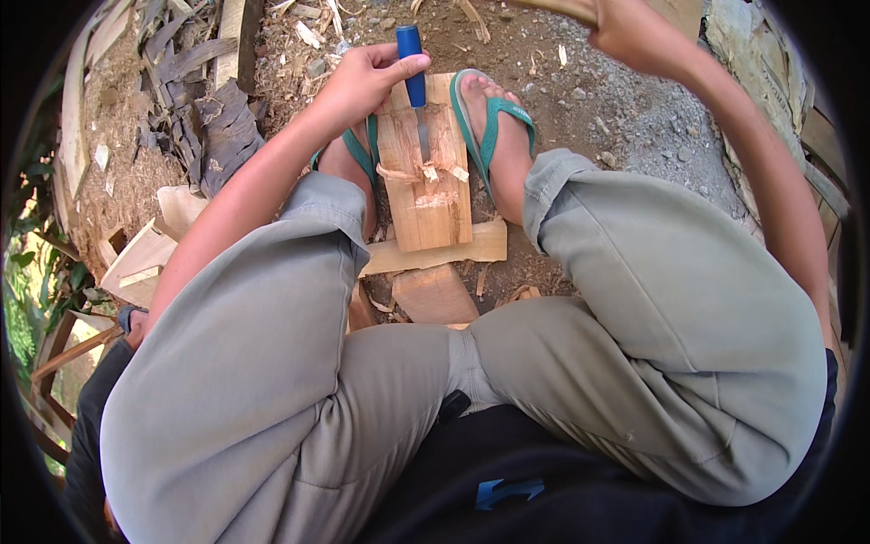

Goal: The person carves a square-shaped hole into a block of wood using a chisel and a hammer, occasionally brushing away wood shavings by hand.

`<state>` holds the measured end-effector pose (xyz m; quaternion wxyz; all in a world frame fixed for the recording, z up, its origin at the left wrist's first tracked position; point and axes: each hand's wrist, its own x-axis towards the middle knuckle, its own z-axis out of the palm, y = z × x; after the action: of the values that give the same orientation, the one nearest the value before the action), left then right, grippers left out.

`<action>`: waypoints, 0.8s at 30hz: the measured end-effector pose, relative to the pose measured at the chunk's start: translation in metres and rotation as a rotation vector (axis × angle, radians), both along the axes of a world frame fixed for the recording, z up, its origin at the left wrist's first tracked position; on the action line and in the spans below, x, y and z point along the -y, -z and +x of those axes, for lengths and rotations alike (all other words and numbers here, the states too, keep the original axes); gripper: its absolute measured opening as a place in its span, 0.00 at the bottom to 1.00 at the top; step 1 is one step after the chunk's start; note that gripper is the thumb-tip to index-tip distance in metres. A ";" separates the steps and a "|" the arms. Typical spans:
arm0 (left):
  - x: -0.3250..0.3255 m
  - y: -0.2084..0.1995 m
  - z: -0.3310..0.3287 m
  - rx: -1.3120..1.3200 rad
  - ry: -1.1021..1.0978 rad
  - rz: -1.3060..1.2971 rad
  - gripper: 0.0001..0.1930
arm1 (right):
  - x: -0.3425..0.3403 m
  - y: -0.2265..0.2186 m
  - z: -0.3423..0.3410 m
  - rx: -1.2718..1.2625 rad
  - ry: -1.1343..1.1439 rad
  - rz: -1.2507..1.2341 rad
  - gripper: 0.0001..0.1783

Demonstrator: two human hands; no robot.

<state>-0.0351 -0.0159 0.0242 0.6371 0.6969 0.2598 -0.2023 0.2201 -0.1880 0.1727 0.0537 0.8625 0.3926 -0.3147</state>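
Note:
Between my feet lies a wooden block (433, 231) with a hollow cut into its upper face and curled shavings (435, 172) at the cut. My left hand (367, 77) grips the blue handle of a chisel (412, 68), thumb and fingers round it. The chisel leans slightly, its metal blade pointing down into the hollow. Up at the right, my right hand (634, 32) is raised and closed round a wooden handle (562, 7). The far end of that handle is cut off by the picture's top edge, so its head is hidden.
My sandalled feet (498, 136) flank the block. A thin board (485, 243) lies under its near end, with a wood offcut (435, 295) closer in. Bark strips (227, 136) and scraps lie at left, grey gravel (671, 145) at right. Another person's foot (134, 325) shows at far left.

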 end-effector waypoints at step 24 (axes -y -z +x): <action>0.011 0.006 -0.002 0.031 -0.025 -0.106 0.20 | 0.018 0.029 -0.033 0.038 0.036 0.044 0.09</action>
<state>-0.0376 -0.0270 0.0187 0.6794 0.6621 0.2475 -0.1967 0.1874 -0.2059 0.1436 0.0366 0.8761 0.3829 -0.2906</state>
